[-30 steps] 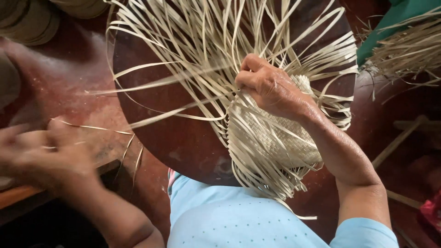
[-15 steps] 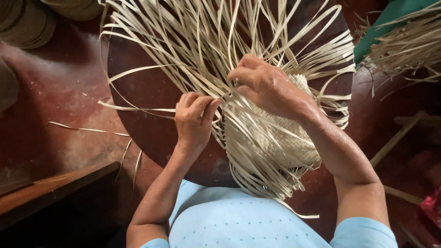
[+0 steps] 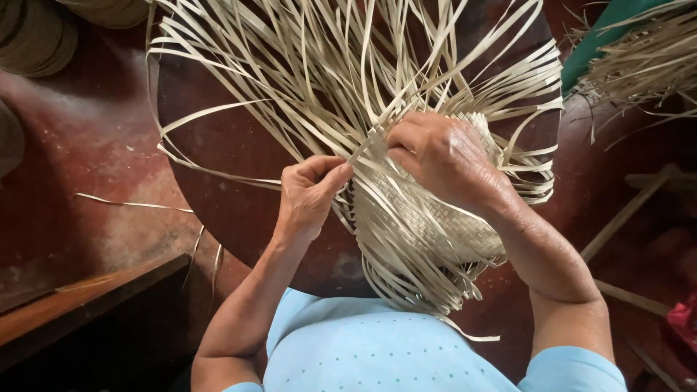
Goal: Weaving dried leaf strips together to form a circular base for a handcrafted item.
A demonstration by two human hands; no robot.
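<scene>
Head view: the pale, domed, plaited straw piece (image 3: 435, 218) sits near the middle of the round dark-brown wooden board (image 3: 225, 160), with loose flat straw strips (image 3: 305, 65) fanning from its upper edge toward 10 to 2 o'clock and a shorter fringe hanging toward 6 o'clock. The left hand (image 3: 308, 196) lies at 9 o'clock of the plaited piece, its thumb and forefinger closed in a pinch on one strip right at the woven edge; that strip's long axis runs from the pinch up toward 1 o'clock. The right hand (image 3: 443, 156) rests on top of the dome at about 12 o'clock, fingers curled down and pressing the weave and the strip roots; whether it grips a single strip cannot be told, since the fingertips are tucked under. The two hands are close, the left thumb just beside the right knuckles, and both meet at the edge where strips leave the weave.

Hidden: the right palm covers the dome's crown, and the far strip ends are cut off at the top. A second straw bundle (image 3: 639, 65) at 2 o'clock is partly out of frame.
</scene>
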